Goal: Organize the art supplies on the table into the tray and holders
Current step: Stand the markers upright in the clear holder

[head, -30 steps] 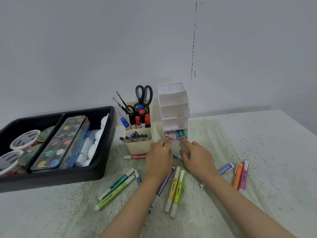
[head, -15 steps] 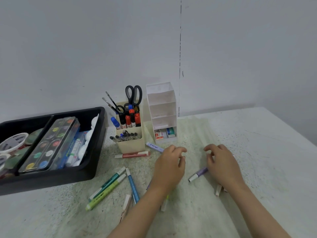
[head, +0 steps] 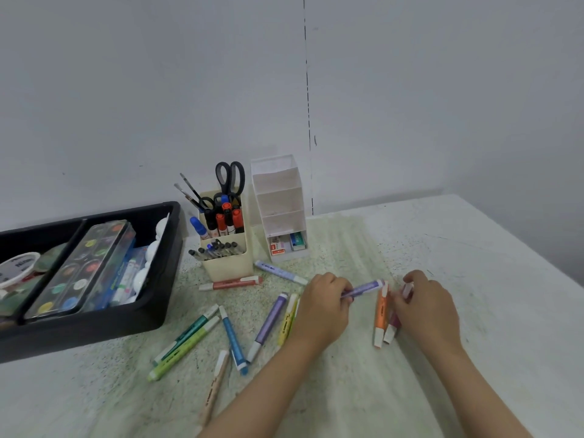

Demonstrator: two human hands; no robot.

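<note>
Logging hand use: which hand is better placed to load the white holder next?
Likely left: left hand grips a lilac highlighter nearer the white holder; right hand, gripping a pink highlighter, is farther.

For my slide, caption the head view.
Left hand grips lilac plastic highlighter; right hand pinches pink highlighter beside orange highlighter.

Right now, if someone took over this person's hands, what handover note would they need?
Left hand grips a lilac highlighter; right hand grips a pink highlighter beside an orange highlighter on the table.
Done: paint palette in the black tray; scissors and pens in the cream holder; erasers in the bottom compartment of the white holder.
Left: several highlighters lie loose, among them a red highlighter and a peach highlighter.
</note>
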